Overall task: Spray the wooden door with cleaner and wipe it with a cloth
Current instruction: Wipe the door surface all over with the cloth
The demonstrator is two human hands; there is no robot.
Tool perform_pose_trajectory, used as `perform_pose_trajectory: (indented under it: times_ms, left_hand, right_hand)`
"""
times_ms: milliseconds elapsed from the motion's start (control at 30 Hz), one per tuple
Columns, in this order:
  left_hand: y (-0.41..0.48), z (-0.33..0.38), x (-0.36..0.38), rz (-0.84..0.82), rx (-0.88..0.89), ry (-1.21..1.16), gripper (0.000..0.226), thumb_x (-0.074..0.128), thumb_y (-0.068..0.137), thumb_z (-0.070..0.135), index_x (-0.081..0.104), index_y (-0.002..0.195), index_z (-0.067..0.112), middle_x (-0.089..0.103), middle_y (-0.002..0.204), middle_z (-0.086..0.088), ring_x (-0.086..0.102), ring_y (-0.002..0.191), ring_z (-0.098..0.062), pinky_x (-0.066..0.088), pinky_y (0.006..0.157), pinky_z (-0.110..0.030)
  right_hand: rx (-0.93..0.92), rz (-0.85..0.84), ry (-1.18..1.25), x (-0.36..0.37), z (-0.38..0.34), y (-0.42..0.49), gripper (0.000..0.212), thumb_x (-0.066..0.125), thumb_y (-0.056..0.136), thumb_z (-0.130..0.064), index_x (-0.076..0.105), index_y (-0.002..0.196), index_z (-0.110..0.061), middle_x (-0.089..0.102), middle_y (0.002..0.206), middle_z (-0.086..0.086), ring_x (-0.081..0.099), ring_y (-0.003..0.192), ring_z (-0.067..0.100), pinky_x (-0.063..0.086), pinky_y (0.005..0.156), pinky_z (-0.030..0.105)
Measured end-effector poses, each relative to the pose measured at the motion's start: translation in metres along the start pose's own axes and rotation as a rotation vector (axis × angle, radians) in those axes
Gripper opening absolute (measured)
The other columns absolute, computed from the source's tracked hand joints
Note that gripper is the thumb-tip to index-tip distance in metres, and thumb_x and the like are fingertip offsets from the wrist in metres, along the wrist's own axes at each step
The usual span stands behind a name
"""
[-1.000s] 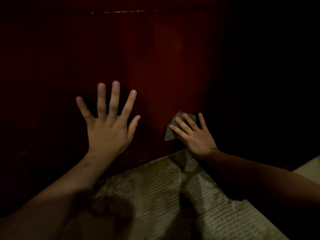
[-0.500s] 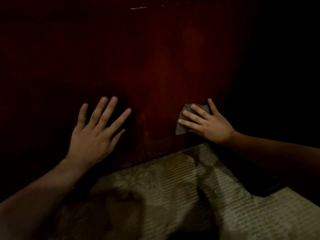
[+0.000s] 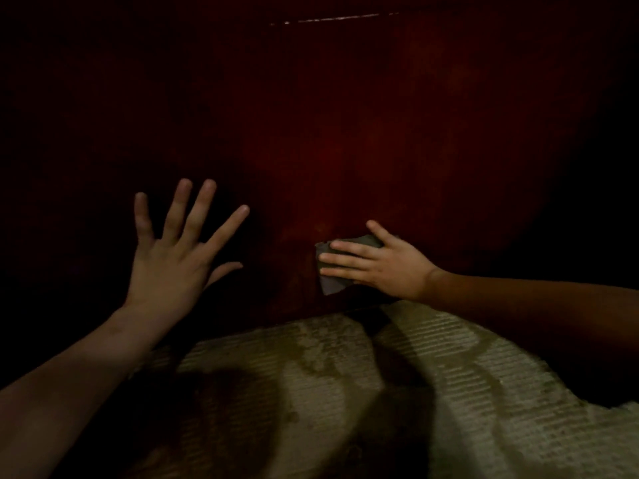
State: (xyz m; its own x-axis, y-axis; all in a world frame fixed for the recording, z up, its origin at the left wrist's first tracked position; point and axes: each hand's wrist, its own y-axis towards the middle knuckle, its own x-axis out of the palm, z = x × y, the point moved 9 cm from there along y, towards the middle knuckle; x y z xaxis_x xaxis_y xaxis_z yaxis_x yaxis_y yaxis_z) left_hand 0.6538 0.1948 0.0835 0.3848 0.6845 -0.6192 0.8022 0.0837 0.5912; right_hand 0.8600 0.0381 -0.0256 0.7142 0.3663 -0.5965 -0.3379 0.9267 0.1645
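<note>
The dark red wooden door [image 3: 345, 133] fills the view, and wiping is under way low on it, just above a pale ribbed floor mat [image 3: 449, 392]. The left hand [image 3: 173, 257] is spread with straight fingers and holds nothing. The right hand [image 3: 383, 264] presses a small grey cloth [image 3: 331, 286] flat against the door. The next move is probably a sweep across unwiped wood, though the dim light hides streaks.
</note>
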Motion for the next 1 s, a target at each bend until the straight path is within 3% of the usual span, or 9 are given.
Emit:
perform_pose_trajectory:
  times_ms: [133, 300, 400, 533, 667, 867, 1000]
  left_hand:
    - [0.004, 0.001, 0.002, -0.002, -0.016, -0.018, 0.113, 0.076, 0.083, 0.062, 0.011, 0.171, 0.033, -0.021, 0.176, -0.011, -0.023, 0.162, -0.031, -0.021, 0.124, -0.064]
    - [0.001, -0.007, 0.003, 0.006, 0.002, -0.004, 0.117, 0.076, 0.082, 0.064, 0.007, 0.171, 0.033, -0.024, 0.175, -0.009, -0.025, 0.161, -0.029, -0.022, 0.123, -0.063]
    - [-0.008, -0.019, 0.006, 0.000, -0.039, -0.018, 0.115, 0.074, 0.082, 0.066, 0.007, 0.171, 0.034, -0.027, 0.174, -0.008, -0.028, 0.160, -0.028, -0.023, 0.122, -0.064]
    - [-0.026, -0.037, 0.010, 0.003, -0.108, -0.040, 0.119, 0.079, 0.078, 0.065, 0.011, 0.170, 0.034, -0.026, 0.175, -0.008, -0.027, 0.161, -0.028, -0.026, 0.121, -0.063]
    - [-0.040, -0.058, 0.006, -0.032, -0.180, -0.063, 0.123, 0.083, 0.075, 0.063, 0.011, 0.170, 0.034, -0.030, 0.173, -0.007, -0.031, 0.159, -0.028, -0.028, 0.120, -0.063]
    - [-0.061, -0.105, -0.002, -0.091, -0.329, -0.050, 0.125, 0.075, 0.077, 0.069, -0.001, 0.170, 0.036, -0.041, 0.168, -0.003, -0.038, 0.155, -0.028, -0.022, 0.119, -0.067]
    - [-0.072, -0.128, -0.007, -0.082, -0.404, -0.091, 0.125, 0.076, 0.079, 0.066, -0.002, 0.170, 0.034, -0.015, 0.174, -0.015, -0.013, 0.160, -0.041, -0.002, 0.123, -0.074]
  right_hand:
    - [-0.060, 0.006, 0.006, -0.024, -0.037, 0.064, 0.089, 0.050, 0.102, -0.035, -0.014, 0.162, -0.027, -0.022, 0.170, -0.002, -0.022, 0.156, 0.023, -0.020, 0.119, 0.063]
    - [-0.092, 0.023, -0.011, -0.037, -0.029, 0.070, 0.082, 0.041, 0.104, -0.039, -0.017, 0.162, -0.026, -0.026, 0.169, -0.001, -0.026, 0.154, 0.023, -0.019, 0.123, 0.055]
    - [-0.045, 0.054, -0.019, -0.035, 0.010, 0.033, 0.078, 0.044, 0.105, -0.040, -0.006, 0.164, -0.028, -0.017, 0.171, -0.003, -0.019, 0.157, 0.022, -0.014, 0.125, 0.052]
    - [0.003, -0.063, -0.041, -0.012, 0.052, -0.047, 0.099, 0.068, 0.094, -0.036, 0.000, 0.165, -0.029, -0.009, 0.173, -0.002, -0.010, 0.159, 0.025, -0.008, 0.124, 0.058]
    - [0.025, -0.157, -0.023, -0.007, 0.062, -0.068, 0.114, 0.075, 0.086, -0.033, -0.008, 0.163, -0.029, -0.012, 0.172, -0.003, -0.011, 0.159, 0.025, -0.008, 0.123, 0.062]
    - [0.012, -0.013, -0.024, -0.045, 0.003, 0.050, 0.096, 0.062, 0.097, -0.042, -0.005, 0.164, -0.029, -0.017, 0.171, -0.002, -0.018, 0.157, 0.024, -0.013, 0.121, 0.065]
    - [-0.027, 0.051, 0.043, -0.089, -0.051, 0.162, 0.087, 0.049, 0.102, -0.044, -0.010, 0.163, -0.027, -0.024, 0.169, 0.000, -0.025, 0.155, 0.025, -0.021, 0.119, 0.062]
